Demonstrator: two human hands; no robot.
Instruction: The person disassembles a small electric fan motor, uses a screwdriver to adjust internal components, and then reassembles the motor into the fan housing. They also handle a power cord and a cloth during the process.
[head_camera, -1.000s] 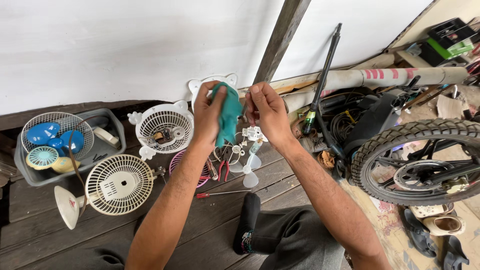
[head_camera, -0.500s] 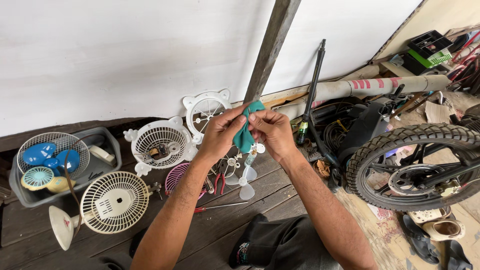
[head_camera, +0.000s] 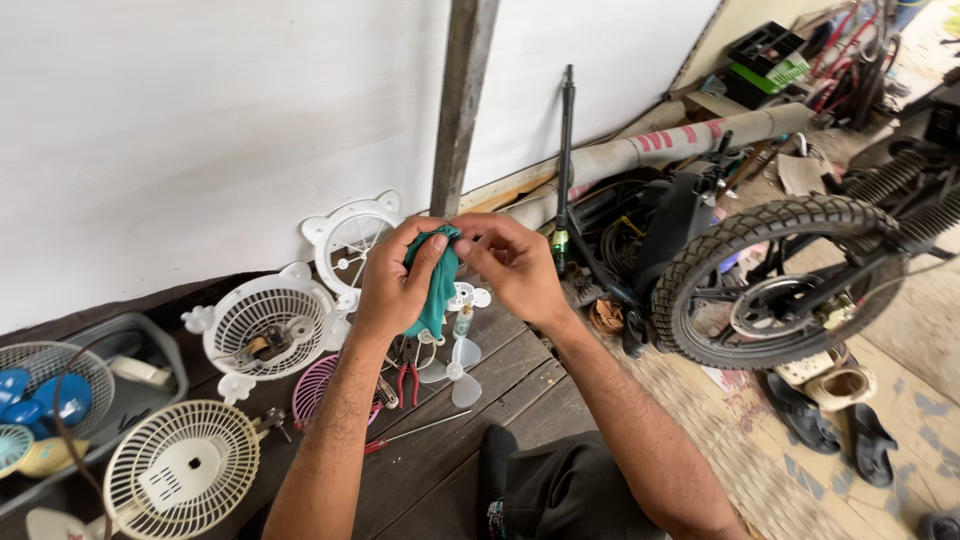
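My left hand (head_camera: 395, 283) and my right hand (head_camera: 512, 265) are raised together in front of me, both gripping a teal green cloth (head_camera: 438, 290) that hangs between them. Whatever is wrapped inside the cloth is hidden. Below the hands, on the dark wooden floor, lie a clear fan blade (head_camera: 455, 365), red-handled pliers (head_camera: 406, 383) and a thin screwdriver (head_camera: 415, 432). White fan guards (head_camera: 262, 325) with ear-shaped tabs lie to the left of my hands.
A grey tray (head_camera: 140, 350) with fan parts and a round white fan (head_camera: 180, 470) sit at the far left. A motorbike wheel (head_camera: 775, 285) stands to the right, sandals (head_camera: 860, 435) near it. A wooden post (head_camera: 458, 100) rises against the white wall.
The view has shifted, so fans and floor parts sit further right and lower. My hands stay together on the cloth, now bunched more tightly between the fingers.
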